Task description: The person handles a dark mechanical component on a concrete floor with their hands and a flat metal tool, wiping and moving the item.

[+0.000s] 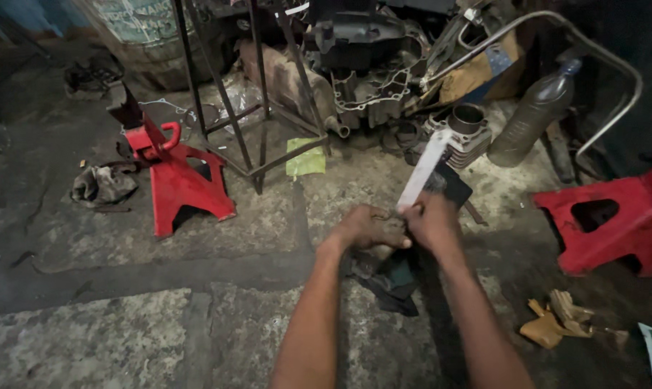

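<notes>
Right, concrete floor (pixel 124 317), cracked and oily, fills the view. Largest item on it: dark engine casing (pixel 373 68) at 12 o'clock, against a heap of parts. Metal frame stand (pixel 257 137) just left of it, about 11 o'clock. Red jack stand (pixel 174 176) at 9 o'clock, upright, dark saddle on top. Red plastic stool (pixel 610 220) at 3 o'clock, on the floor at the right edge. Bent metal tube (pixel 600 54) arcs over it at 1–2 o'clock. Plastic bottle (pixel 535 112) with dark liquid leans at 2 o'clock, just beside a finned engine cylinder (pixel 464 133) at 1 o'clock. Grey rag (pixel 102 186) at 9 o'clock, just left of the jack stand. Green scrap (pixel 305 160) at 12 o'clock by the frame's foot. Tan crumpled rags (pixel 560 324) at 4 o'clock.

Centre: both hands together, touching. Left hand (pixel 369 227) closed around something dark low down; can't tell what exactly. Right hand (pixel 430 220) clamped on the lower end of a long white strip (pixel 424 167), which tilts up toward 1 o'clock, blurred. Dark cloth (pixel 392 281) lies on the floor directly under the hands, at 6 o'clock from them. Black flat object (pixel 455 186) just behind the right hand; kind unclear.
</notes>
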